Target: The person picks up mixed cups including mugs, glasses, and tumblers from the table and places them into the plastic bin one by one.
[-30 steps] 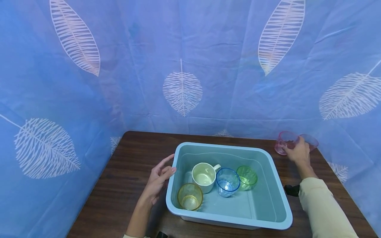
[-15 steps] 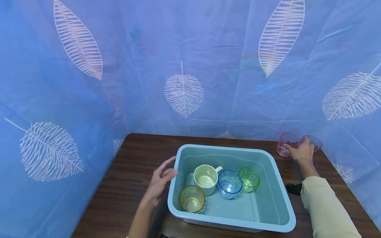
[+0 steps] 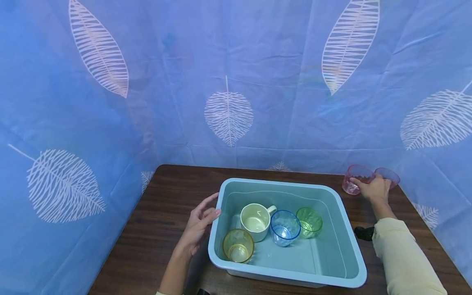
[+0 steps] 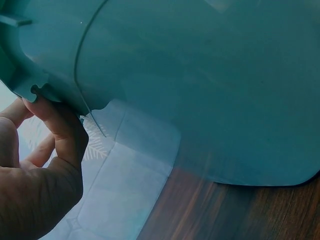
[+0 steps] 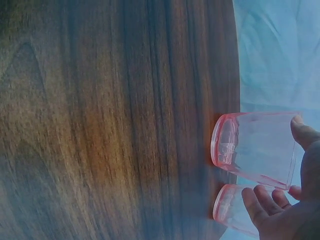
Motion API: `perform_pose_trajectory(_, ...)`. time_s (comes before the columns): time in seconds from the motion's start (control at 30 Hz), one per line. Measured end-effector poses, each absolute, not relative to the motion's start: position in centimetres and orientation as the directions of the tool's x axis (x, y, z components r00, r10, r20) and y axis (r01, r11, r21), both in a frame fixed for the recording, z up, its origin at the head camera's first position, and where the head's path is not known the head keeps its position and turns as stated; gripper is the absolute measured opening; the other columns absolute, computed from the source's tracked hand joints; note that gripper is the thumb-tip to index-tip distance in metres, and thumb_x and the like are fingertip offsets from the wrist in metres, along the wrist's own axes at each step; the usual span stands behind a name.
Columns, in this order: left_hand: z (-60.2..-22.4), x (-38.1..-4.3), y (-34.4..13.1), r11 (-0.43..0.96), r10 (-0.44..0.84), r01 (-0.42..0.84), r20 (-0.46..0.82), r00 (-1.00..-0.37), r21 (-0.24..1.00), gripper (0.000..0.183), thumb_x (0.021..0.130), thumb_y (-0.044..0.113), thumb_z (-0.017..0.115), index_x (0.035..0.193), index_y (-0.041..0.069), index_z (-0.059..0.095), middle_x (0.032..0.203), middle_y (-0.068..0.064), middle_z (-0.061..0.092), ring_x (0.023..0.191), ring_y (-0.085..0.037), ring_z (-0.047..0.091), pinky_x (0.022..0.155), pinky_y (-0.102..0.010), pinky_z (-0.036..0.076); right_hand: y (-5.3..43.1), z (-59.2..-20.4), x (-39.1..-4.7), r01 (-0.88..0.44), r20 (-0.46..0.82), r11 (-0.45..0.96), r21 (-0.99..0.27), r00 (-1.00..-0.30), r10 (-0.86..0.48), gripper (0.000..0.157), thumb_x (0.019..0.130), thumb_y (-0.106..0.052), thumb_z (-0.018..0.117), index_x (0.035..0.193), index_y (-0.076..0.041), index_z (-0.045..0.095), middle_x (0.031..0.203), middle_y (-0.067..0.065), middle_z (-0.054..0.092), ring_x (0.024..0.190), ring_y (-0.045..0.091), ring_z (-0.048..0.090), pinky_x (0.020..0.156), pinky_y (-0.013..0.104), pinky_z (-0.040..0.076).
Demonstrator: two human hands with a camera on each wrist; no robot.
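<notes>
My left hand (image 3: 199,225) holds the left rim of the light blue plastic tub (image 3: 341,237), thumb over the edge. In the left wrist view my fingers (image 4: 65,125) curl up against the tub's underside (image 4: 200,90). At the back right corner my right hand (image 3: 377,190) reaches between two clear pink tumblers. It holds the left tumbler (image 3: 348,184), thumb on one side and fingers on the other, as the right wrist view shows. The right tumbler (image 3: 393,177) stands beside it, partly hidden behind my fingers (image 5: 255,207).
Inside the tub are a pale green mug (image 3: 254,219), a yellow tumbler (image 3: 237,246), a blue tumbler (image 3: 284,229) and a green tumbler (image 3: 309,223). The dark wooden table (image 3: 147,229) ends at a blue leaf-patterned curtain (image 3: 177,102).
The head view has shifted slightly, so everything sits a little to the right and lower than a second ago. Both hands keep their places on the tub and at the pink tumblers.
</notes>
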State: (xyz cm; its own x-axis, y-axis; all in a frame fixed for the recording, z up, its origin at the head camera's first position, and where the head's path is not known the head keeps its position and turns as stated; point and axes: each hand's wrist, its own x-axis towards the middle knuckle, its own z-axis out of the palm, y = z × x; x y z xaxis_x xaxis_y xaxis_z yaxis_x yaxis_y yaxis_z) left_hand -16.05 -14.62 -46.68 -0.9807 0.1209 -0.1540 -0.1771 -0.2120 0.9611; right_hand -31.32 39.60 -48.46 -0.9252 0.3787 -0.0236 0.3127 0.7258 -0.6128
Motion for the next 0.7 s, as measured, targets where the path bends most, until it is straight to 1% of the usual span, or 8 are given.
perform_pose_trajectory(0.13, -46.6, -16.0, -14.6, -0.212, 0.118, -0.172, -0.150, -0.982, 0.962, 0.056, 0.102, 0.018, 0.067, 0.154, 0.015, 0.048, 0.113, -0.019, 0.073, 0.098, -0.028, 0.071, 0.085, -0.042, 0.060, 39.7, -48.3, -31.1, 0.323, -0.048, 0.720, -0.614, -0.926, 0.374, 0.101, 0.098, -0.048, 0.065, 0.149, 0.025, 0.017, 0.149, 0.048, 0.022, 0.143, 0.059, 0.018, 0.118, 0.067, 0.021)
perform_pose_trajectory(0.33, -46.6, -16.0, -14.6, -0.215, 0.124, -0.170, -0.145, -0.982, 0.962, 0.056, 0.102, 0.018, 0.066, 0.154, 0.015, 0.047, 0.114, -0.019, 0.073, 0.101, -0.030, 0.072, 0.087, -0.046, 0.060, 39.5, -48.1, -30.9, 0.359, -0.084, 0.686, -0.633, -0.912, 0.400, 0.103, 0.098, -0.048, 0.066, 0.153, 0.020, 0.012, 0.154, 0.045, 0.024, 0.145, 0.061, 0.018, 0.116, 0.069, 0.025)
perform_pose_trajectory(0.43, -46.6, -16.1, -14.6, -0.213, 0.130, -0.164, -0.138, -0.982, 0.963, 0.056, 0.102, 0.018, 0.066, 0.155, 0.015, 0.047, 0.115, -0.020, 0.073, 0.101, -0.030, 0.072, 0.087, -0.046, 0.060, 39.4, -48.2, -30.6, 0.346, -0.044, 0.710, -0.613, -0.913, 0.406, 0.100, 0.096, -0.049, 0.068, 0.149, 0.023, 0.022, 0.150, 0.046, 0.030, 0.143, 0.061, 0.023, 0.116, 0.068, 0.025)
perform_pose_trajectory(0.47, -46.6, -16.1, -14.5, -0.214, 0.130, -0.162, -0.137, -0.982, 0.963, 0.056, 0.102, 0.018, 0.066, 0.154, 0.015, 0.047, 0.115, -0.020, 0.073, 0.100, -0.030, 0.072, 0.086, -0.045, 0.060, 39.3, -48.2, -30.5, 0.333, -0.026, 0.724, -0.603, -0.916, 0.400, 0.096, 0.096, -0.050, 0.069, 0.143, 0.024, 0.030, 0.146, 0.047, 0.034, 0.141, 0.061, 0.026, 0.116, 0.068, 0.025)
perform_pose_trajectory(0.5, -46.6, -16.1, -14.5, -0.214, 0.130, -0.161, -0.136, -0.982, 0.963, 0.056, 0.102, 0.019, 0.066, 0.154, 0.015, 0.047, 0.114, -0.020, 0.073, 0.099, -0.029, 0.072, 0.086, -0.044, 0.060, 39.3, -48.2, -30.4, 0.320, -0.007, 0.737, -0.596, -0.919, 0.393, 0.090, 0.095, -0.051, 0.070, 0.134, 0.025, 0.040, 0.140, 0.046, 0.042, 0.138, 0.060, 0.030, 0.116, 0.068, 0.025)
perform_pose_trajectory(0.57, -46.7, -16.0, -14.5, -0.216, 0.130, -0.160, -0.134, -0.983, 0.963, 0.055, 0.102, 0.018, 0.066, 0.154, 0.015, 0.047, 0.114, -0.020, 0.073, 0.097, -0.028, 0.072, 0.085, -0.043, 0.060, 39.2, -48.3, -30.2, 0.295, 0.026, 0.761, -0.577, -0.925, 0.378, 0.076, 0.093, -0.052, 0.071, 0.105, 0.022, 0.054, 0.112, 0.042, 0.057, 0.128, 0.058, 0.041, 0.116, 0.067, 0.024)
perform_pose_trajectory(0.63, -46.7, -16.0, -14.6, -0.219, 0.130, -0.161, -0.135, -0.982, 0.962, 0.055, 0.102, 0.018, 0.066, 0.154, 0.015, 0.047, 0.114, -0.020, 0.073, 0.096, -0.027, 0.072, 0.084, -0.043, 0.061, 39.3, -48.4, -30.0, 0.278, 0.043, 0.769, -0.575, -0.929, 0.368, 0.066, 0.092, -0.052, 0.073, 0.082, 0.010, 0.054, 0.085, 0.030, 0.058, 0.118, 0.055, 0.046, 0.115, 0.067, 0.023)
perform_pose_trajectory(0.7, -46.7, -16.0, -14.6, -0.219, 0.128, -0.163, -0.137, -0.982, 0.962, 0.055, 0.102, 0.017, 0.066, 0.154, 0.015, 0.047, 0.114, -0.020, 0.073, 0.096, -0.027, 0.072, 0.085, -0.043, 0.060, 39.4, -48.5, -29.7, 0.274, 0.045, 0.761, -0.588, -0.928, 0.369, 0.062, 0.091, -0.053, 0.074, 0.074, 0.003, 0.052, 0.073, 0.021, 0.054, 0.114, 0.052, 0.046, 0.114, 0.066, 0.023)
